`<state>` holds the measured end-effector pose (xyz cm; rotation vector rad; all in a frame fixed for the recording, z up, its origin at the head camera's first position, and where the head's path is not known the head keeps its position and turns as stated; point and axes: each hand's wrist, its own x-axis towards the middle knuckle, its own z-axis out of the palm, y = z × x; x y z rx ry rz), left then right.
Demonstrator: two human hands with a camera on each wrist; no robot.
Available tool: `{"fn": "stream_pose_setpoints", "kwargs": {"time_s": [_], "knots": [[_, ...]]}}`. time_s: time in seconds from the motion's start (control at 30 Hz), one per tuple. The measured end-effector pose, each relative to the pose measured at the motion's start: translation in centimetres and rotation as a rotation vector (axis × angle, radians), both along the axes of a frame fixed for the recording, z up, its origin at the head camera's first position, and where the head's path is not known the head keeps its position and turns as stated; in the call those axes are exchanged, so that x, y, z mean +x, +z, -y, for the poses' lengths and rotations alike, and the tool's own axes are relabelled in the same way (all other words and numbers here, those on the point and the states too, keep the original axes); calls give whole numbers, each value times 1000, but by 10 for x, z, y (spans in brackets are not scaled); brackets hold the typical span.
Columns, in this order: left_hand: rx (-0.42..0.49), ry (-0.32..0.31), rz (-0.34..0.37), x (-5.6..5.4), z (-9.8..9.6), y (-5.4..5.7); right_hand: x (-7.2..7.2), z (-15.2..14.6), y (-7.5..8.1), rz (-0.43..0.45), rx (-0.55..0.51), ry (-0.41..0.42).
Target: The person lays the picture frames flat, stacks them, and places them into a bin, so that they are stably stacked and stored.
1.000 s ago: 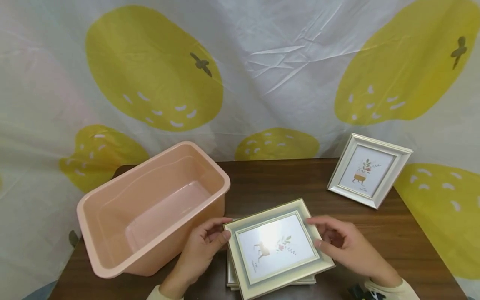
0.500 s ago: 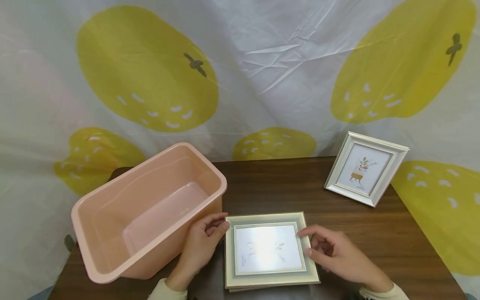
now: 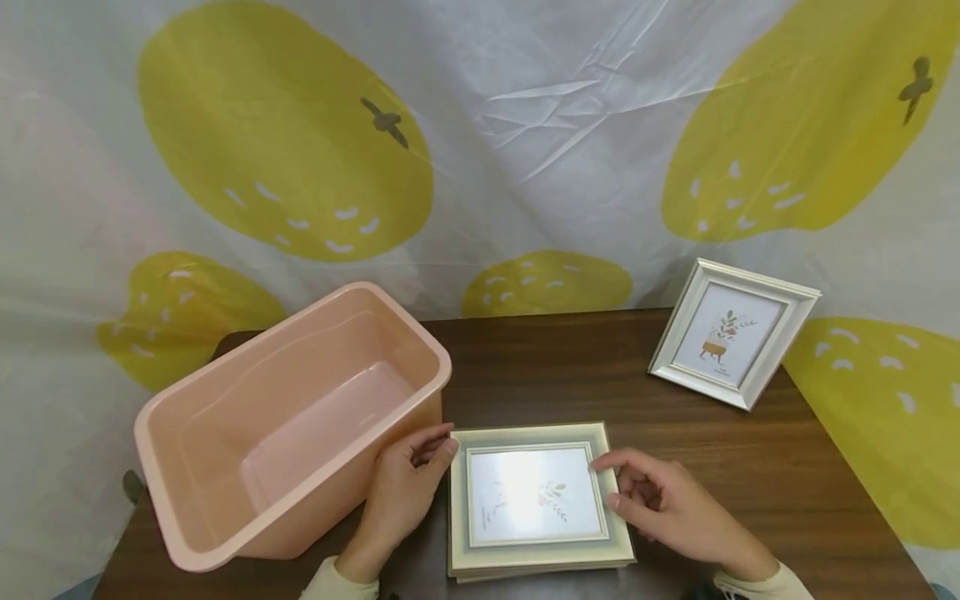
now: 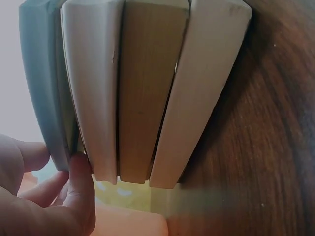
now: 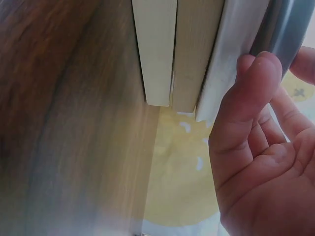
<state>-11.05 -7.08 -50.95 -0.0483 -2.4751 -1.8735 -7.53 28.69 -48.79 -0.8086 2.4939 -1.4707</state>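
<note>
A cream and grey-blue picture frame (image 3: 536, 496) lies face up on top of a stack of frames, light glaring on its picture. Its near-left edge is pinched by my left hand (image 3: 401, 487), the thumb on the frame's upper left side. My right hand (image 3: 667, 504) pinches the opposite edge, index finger on the front border and thumb at the side. Seen edge-on in the left wrist view, the grey-blue top frame (image 4: 42, 88) sits over a white frame (image 4: 93, 93), a tan frame (image 4: 147, 93) and a pale frame (image 4: 199, 93) on the table.
A peach plastic bin (image 3: 300, 500) stands at the left, close beside my left hand. At the back right a white picture frame (image 3: 772, 354) stands propped on the dark wooden table (image 3: 555, 367). A lemon-patterned cloth (image 3: 525, 167) hangs behind the table.
The top picture frame, held tilted and askew above the stack a second ago, was lowered and squared onto it. Both hands keep their grip; in the last half second they barely moved.
</note>
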Motion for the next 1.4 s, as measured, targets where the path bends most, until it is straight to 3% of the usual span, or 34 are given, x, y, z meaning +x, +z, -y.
{"fn": "stream_pose_setpoints", "kwargs": {"time_s": [0.43, 0.67, 0.9, 1.4], "knots": [[0, 22, 28, 1, 2, -2, -1, 5, -2, -92, 20, -21], [14, 22, 18, 1, 1, -5, -1, 5, -4, -96, 37, -33], [-5, 6, 44, 0, -1, -9, -6, 3, -10, -171, 22, -17], [-28, 16, 27, 3, -1, -8, -8, 5, -4, -171, 58, -94]]}}
